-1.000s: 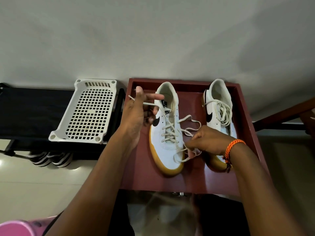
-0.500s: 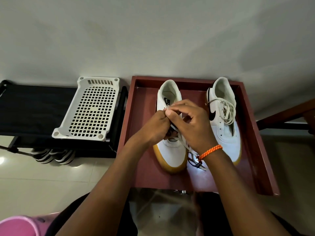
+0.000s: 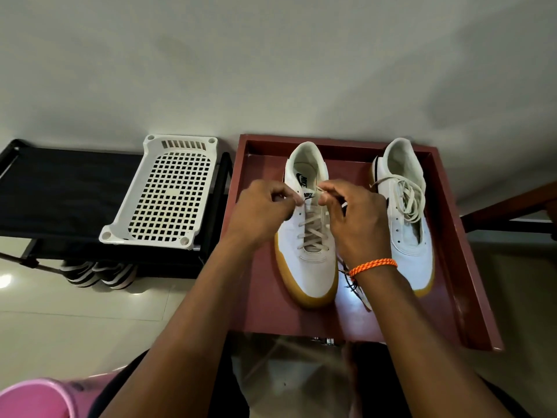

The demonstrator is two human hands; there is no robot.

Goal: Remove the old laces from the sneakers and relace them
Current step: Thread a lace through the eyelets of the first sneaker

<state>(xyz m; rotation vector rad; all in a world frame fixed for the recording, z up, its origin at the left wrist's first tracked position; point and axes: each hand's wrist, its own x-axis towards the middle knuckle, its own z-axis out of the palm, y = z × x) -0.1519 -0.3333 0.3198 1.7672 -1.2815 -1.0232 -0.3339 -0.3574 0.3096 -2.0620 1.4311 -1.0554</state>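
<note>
Two white sneakers with tan soles stand on a dark red tray-like table (image 3: 259, 297). The left sneaker (image 3: 313, 267) has a cream lace (image 3: 312, 233) crossed through its eyelets. My left hand (image 3: 259, 215) pinches one lace end at the sneaker's top left eyelets. My right hand (image 3: 355, 218), with an orange cord bracelet at the wrist, pinches the other lace end by the tongue. The right sneaker (image 3: 413, 245) lies beside it with a loose lace (image 3: 407, 197) bundled on top and its lower eyelets bare.
A white perforated plastic tray (image 3: 168, 194) rests on a black rack (image 3: 60, 188) at the left, with striped shoes (image 3: 96, 274) beneath. A pink object (image 3: 33, 399) sits at the bottom left corner. A wall rises behind the table.
A second ago my hands were apart, the left pulling a lace end up and the right down by the toe. Both have come together at the top eyelets; the crossings lie tighter.
</note>
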